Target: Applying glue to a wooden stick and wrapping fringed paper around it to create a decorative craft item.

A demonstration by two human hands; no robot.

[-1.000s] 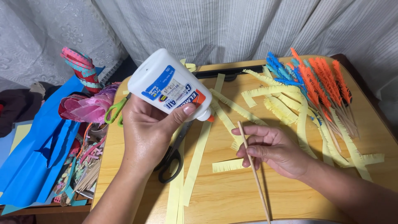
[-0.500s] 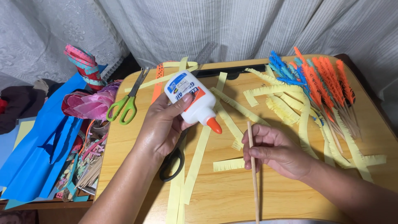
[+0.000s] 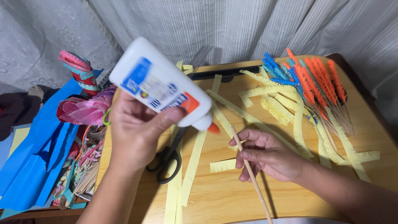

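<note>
My left hand [image 3: 134, 132] grips a white glue bottle [image 3: 159, 87] with a blue and orange label, raised above the table and tilted so its orange tip [image 3: 213, 128] points down to the right. My right hand [image 3: 267, 155] holds a thin wooden stick [image 3: 251, 174] slanting toward me, its upper end just below the glue tip. A short fringed yellow paper strip [image 3: 224, 165] lies under my right hand. Long yellow paper strips [image 3: 195, 166] run across the wooden table [image 3: 232, 195].
Black scissors [image 3: 168, 159] lie under the bottle. Blue and orange fringed paper sticks [image 3: 315, 83] are piled at the back right, beside fringed yellow strips [image 3: 275, 108]. Blue paper sheets [image 3: 29, 157], pink paper [image 3: 85, 110] and scraps lie left of the table. A curtain hangs behind.
The glue bottle has come up closer to the camera and its tip now hovers over the stick's top end. My right hand tilted the stick slightly.
</note>
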